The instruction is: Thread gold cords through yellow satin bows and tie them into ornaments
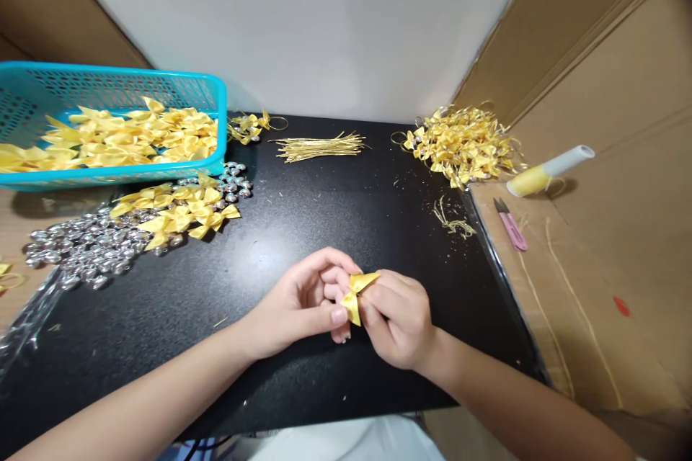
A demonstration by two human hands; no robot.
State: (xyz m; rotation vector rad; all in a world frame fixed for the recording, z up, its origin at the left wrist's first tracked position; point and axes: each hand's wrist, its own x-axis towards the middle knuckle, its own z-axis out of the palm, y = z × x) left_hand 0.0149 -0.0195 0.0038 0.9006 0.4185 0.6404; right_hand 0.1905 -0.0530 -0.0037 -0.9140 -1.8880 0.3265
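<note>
Over the front middle of the black table my two hands meet around one yellow ribbon bow (354, 297). My left hand (311, 299) pinches the bow's left side with thumb and fingers. From the right, my right hand (400, 313) is closed at the bow, its fingertips pressed together just behind the ribbon. Whatever lies behind the bow, between the fingers, is hidden. Further back lies a bundle of gold wire ties (321, 148). To the left, loose yellow bows (184, 212) rest on a heap of silver beads (91, 241).
A turquoise basket (108, 174) of yellow bows stands at the back left. At the back right lies a pile of bows with gold loops (465, 144). Beside it are a ribbon-wound tube (551, 169), pink thread snips (509, 225) and gold offcuts (453, 222). Cardboard (605, 101) walls the right side.
</note>
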